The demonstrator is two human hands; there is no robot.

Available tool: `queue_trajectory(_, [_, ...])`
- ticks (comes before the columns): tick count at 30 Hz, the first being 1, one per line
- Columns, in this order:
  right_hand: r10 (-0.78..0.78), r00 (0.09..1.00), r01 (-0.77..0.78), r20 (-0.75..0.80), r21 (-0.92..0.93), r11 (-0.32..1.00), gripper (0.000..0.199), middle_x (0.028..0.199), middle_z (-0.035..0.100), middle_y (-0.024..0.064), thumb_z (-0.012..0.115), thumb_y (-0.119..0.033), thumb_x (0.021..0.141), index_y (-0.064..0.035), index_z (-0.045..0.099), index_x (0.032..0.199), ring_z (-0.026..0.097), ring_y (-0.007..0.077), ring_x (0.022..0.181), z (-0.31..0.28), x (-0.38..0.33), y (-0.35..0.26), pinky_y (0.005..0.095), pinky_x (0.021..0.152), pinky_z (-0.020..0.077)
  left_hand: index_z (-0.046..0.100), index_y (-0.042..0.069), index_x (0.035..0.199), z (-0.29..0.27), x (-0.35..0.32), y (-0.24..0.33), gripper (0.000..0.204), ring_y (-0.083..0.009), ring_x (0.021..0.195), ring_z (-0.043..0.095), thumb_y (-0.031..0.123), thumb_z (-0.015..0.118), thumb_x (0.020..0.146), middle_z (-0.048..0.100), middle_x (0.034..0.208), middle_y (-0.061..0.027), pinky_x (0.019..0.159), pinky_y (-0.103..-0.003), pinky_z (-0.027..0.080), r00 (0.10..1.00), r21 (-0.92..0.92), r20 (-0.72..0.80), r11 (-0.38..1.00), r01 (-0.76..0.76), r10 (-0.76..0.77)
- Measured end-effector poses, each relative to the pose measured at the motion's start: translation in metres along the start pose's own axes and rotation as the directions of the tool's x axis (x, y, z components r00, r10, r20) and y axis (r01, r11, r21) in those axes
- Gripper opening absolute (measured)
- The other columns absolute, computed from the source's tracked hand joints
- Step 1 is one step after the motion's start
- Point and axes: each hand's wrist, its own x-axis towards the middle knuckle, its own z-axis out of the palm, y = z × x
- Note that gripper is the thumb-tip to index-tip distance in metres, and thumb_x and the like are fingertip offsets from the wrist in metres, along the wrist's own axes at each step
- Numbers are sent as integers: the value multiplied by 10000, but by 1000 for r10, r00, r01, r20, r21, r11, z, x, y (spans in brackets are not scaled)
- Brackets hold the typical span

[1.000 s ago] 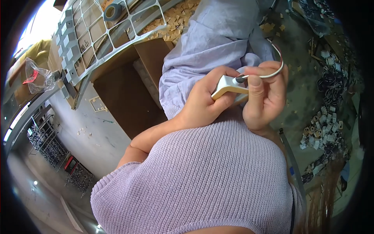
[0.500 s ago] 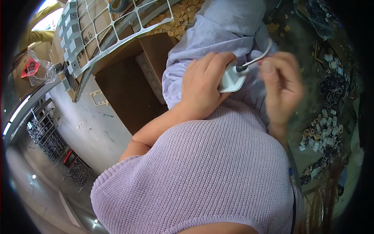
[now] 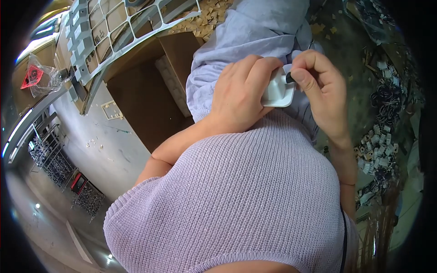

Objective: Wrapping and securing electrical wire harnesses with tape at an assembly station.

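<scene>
Above my lap, my left hand (image 3: pixel 240 93) is closed around a small white plastic housing (image 3: pixel 278 94), a shallow, square-edged shell whose left part is hidden by my fingers. A short black fitting (image 3: pixel 289 78) sticks out of the housing's right side. My right hand (image 3: pixel 324 93) pinches that fitting between thumb and forefinger, with the other fingers curled. The fingers cover most of the fitting and the pale cord that runs from it.
An open cardboard box (image 3: pixel 145 91) stands left of my legs, beneath a white plastic grid (image 3: pixel 132 41). Brown scraps (image 3: pixel 209 18) are strewn beyond it. On the floor at right lie several white parts (image 3: pixel 380 148) and coiled dark cords (image 3: pixel 387 98). A red item in clear plastic (image 3: pixel 34 77) sits far left.
My right hand has moved left, from the loose pale cord onto the black fitting, and has come to rest there. My left hand and the housing have shifted slightly right.
</scene>
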Motion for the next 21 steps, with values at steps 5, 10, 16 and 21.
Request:
queue_trajectory(5, [95,988,-50,-122,331,942,122,913,573,-1,523,-108,956,-7,592,958,469,34,737,11,0,9,183,671,404,535,88,1100,-1,2,-5,477,-323,836,600,156,729,669,601,904,-104,707,-388,465,1000,39,-17,999,10,-9])
queue_trajectory(10, [-330,887,419,324,-264,868,365,1165,564,121,546,44,808,-22,597,1163,547,256,1115,-27,27,-7,306,923,429,515,26,1126,-7,6,-7,398,-294,889,620,104,608,747,616,957,-159,768,-356,487,925,-425,289,833,356,-248])
queue_trajectory(16, [-241,838,396,489,-244,885,235,1000,589,123,596,41,765,23,622,998,598,254,922,-42,37,-3,330,800,479,521,-23,1137,-21,22,-18,418,-138,897,568,258,555,830,604,963,-74,785,-269,457,744,-602,647,488,632,-166])
queue_trajectory(21, [-112,771,560,626,-584,588,167,875,595,93,614,-14,788,8,594,952,601,238,762,-48,59,-21,304,663,472,502,30,1180,-8,27,-22,357,-148,799,610,211,524,872,614,826,-105,705,-293,480,898,-374,423,879,296,-122])
